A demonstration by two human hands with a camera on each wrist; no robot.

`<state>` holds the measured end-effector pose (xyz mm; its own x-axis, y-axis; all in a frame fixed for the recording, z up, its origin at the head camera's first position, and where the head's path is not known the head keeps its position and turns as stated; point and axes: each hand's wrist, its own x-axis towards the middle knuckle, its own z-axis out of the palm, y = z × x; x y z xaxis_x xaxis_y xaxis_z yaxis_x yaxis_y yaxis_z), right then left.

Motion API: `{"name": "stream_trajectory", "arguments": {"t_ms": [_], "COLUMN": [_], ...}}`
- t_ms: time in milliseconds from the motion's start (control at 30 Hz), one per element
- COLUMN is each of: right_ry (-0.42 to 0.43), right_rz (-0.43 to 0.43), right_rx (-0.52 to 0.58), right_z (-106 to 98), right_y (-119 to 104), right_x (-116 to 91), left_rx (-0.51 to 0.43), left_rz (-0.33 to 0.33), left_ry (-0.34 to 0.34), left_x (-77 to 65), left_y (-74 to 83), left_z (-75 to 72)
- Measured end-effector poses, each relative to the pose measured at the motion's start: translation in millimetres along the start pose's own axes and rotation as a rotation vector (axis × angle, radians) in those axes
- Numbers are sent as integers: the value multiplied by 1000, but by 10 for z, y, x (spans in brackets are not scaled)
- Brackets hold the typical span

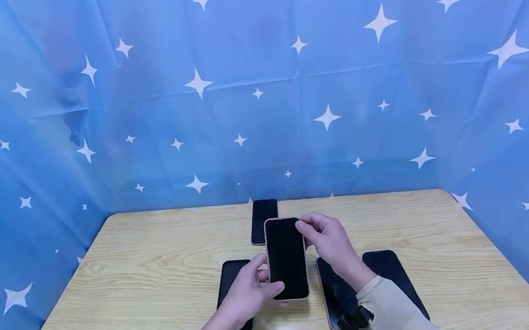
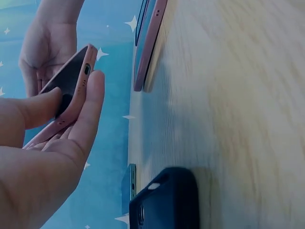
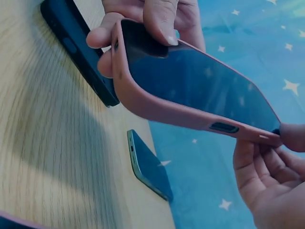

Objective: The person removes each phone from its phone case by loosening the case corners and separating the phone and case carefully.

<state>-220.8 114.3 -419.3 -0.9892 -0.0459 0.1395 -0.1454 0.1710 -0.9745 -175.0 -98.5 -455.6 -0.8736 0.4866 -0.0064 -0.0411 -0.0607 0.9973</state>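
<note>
Both hands hold up a smartphone (image 1: pixel 287 260) in a pink case, its dark screen turned toward the head camera. The left hand (image 1: pixel 252 294) grips its lower left end, thumb on the screen and fingers behind, close to the charging port in the left wrist view. At the upper right corner, the right hand (image 1: pixel 331 240) pinches the phone between thumb and fingers. Pink case edge and a side cutout show in the right wrist view. The back of the held phone is hidden.
Beneath the left hand lies a black-cased phone (image 1: pixel 230 276). A bare-edged phone (image 1: pixel 264 216) rests at the table's back edge. Under the right forearm are a pink-cased phone (image 1: pixel 331 288) and a black phone (image 1: pixel 391 269). A blue star-patterned curtain (image 1: pixel 272 146) surrounds the wooden table (image 1: pixel 155 265).
</note>
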Motion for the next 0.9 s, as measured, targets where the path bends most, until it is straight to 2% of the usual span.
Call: {"name": "stream_trajectory", "arguments": {"t_ms": [167, 333, 600, 900], "right_ry": [0, 17, 86, 93], "right_rz": [28, 41, -11, 30], "right_rx": [42, 67, 41, 95], "right_z": [10, 25, 85, 57], "right_y": [12, 34, 64, 87], "right_x": [22, 22, -20, 3], "left_rx": [10, 23, 39, 81], "left_rz": [37, 33, 43, 70], "left_ry": [29, 43, 50, 45], "left_x": [-2, -5, -18, -6], "left_y": [-5, -11, -23, 2], "left_z": [31, 48, 76, 77]}}
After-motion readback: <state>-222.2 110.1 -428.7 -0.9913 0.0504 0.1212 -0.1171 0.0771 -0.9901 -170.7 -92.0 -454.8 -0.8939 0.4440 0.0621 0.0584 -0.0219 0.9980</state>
